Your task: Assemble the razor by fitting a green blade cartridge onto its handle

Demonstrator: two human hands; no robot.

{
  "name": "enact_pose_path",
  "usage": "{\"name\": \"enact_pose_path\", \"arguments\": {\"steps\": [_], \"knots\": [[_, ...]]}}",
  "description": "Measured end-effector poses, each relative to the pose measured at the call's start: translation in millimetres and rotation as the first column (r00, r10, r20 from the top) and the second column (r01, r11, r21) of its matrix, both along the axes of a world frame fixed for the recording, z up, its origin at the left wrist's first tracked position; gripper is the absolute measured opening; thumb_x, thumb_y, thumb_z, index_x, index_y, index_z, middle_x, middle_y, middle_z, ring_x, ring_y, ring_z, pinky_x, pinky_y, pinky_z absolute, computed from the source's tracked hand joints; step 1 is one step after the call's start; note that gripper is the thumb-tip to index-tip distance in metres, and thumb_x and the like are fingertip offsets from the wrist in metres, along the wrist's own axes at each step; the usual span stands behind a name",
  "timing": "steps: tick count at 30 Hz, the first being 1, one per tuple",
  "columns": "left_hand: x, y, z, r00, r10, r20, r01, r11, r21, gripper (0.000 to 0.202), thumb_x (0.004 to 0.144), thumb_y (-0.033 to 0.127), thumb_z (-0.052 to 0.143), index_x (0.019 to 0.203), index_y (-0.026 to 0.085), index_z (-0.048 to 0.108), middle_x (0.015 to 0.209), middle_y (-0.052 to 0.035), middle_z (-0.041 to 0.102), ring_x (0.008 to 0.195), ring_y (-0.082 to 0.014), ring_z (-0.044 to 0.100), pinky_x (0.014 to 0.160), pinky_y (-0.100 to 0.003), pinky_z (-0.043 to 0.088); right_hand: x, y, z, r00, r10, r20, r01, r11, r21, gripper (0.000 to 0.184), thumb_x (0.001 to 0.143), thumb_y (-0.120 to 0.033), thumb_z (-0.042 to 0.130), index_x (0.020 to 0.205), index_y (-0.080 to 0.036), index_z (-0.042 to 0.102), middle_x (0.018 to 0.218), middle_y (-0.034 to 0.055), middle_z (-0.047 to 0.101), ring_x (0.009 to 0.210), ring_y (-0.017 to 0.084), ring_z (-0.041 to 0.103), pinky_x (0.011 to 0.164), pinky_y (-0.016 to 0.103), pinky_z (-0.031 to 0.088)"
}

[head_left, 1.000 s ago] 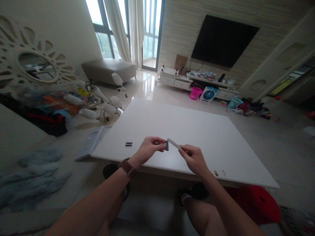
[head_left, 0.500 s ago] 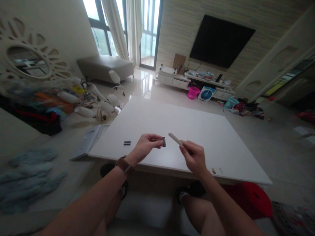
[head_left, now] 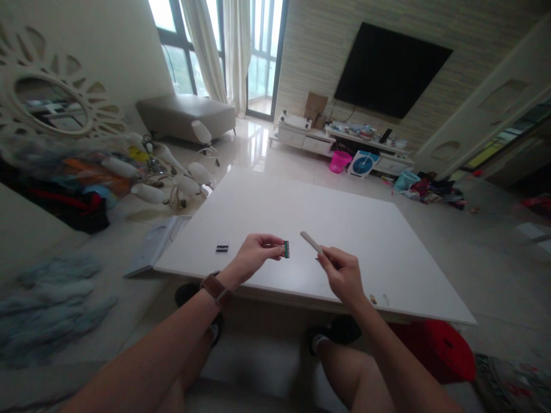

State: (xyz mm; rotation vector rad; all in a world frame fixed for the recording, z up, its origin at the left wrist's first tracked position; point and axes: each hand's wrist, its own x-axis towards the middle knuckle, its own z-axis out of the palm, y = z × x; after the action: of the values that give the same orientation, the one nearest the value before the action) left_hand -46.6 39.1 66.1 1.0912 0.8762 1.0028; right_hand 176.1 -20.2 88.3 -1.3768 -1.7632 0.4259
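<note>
Between the fingertips of my left hand is a small flat rectangular piece, green with dark edges, standing on its short side. My left fingers are closed on its near edge. My right hand grips a slim light-grey stick-shaped tool, its free end pointing up and left towards the green piece. A gap separates the two. Both hands are above the white table. To the left of my left hand lies a small clear item with two black bars.
Near the table's front right edge lie a small brownish piece and a thin pale piece. A red round-ended object stands below that corner. A white lamp with several shades is beyond the table's left side.
My right hand and the grey tool have shifted slightly right, widening the gap to the green piece. My left hand has stayed almost still.
</note>
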Motion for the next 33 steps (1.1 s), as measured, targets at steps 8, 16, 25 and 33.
{"name": "enact_pose_path", "arguments": {"steps": [8,16,25,33], "knots": [[0.8,-1.1,0.9,1.0,-0.011,-0.001,0.011,1.0,0.006,0.023,0.066,0.026,0.084,0.082,0.012,0.077,0.076,-0.0077,0.075,0.071,-0.0162,0.068,0.065,-0.027,0.054,2.3,0.5,4.1,0.999,0.005,-0.044,-0.004,1.0,0.01,0.023,0.093,-0.032,0.059,0.096,-0.018,0.078,0.063,-0.0001,0.054,0.057,0.013,0.044,0.054,0.027,0.033],[0.0,0.0,-1.4,1.0,0.002,0.014,-0.002,1.0,-0.002,0.026,0.065,0.026,0.085,0.086,0.013,0.077,0.076,-0.0068,0.075,0.07,-0.0161,0.068,0.066,-0.028,0.055,-5.2,-1.1,-2.6,0.984,0.178,0.022,-0.174,0.977,-0.12,0.028,0.095,-0.034,0.056,0.085,-0.018,0.077,0.062,-0.0002,0.056,0.056,0.013,0.045,0.056,0.027,0.034],[0.4,-1.4,-0.3,1.0,0.002,0.025,-0.001,1.0,-0.018,0.029,0.064,0.028,0.086,0.087,0.012,0.077,0.077,-0.0074,0.075,0.071,-0.0168,0.068,0.069,-0.03,0.055,-6.8,-2.4,-0.6,0.98,0.199,0.008,-0.195,0.969,-0.149,0.027,0.095,-0.033,0.056,0.09,-0.018,0.078,0.063,0.0004,0.058,0.058,0.013,0.046,0.056,0.027,0.034],[0.9,-2.4,-1.4,0.999,-0.023,0.028,0.024,0.999,-0.028,0.024,0.067,0.027,0.083,0.085,0.013,0.077,0.078,-0.007,0.075,0.073,-0.0164,0.068,0.068,-0.028,0.054,-9.3,-3.1,1.1,0.994,0.113,-0.002,-0.113,0.987,-0.117,0.025,0.094,-0.031,0.057,0.089,-0.018,0.078,0.064,0.0004,0.059,0.058,0.014,0.047,0.056,0.027,0.034]]}}
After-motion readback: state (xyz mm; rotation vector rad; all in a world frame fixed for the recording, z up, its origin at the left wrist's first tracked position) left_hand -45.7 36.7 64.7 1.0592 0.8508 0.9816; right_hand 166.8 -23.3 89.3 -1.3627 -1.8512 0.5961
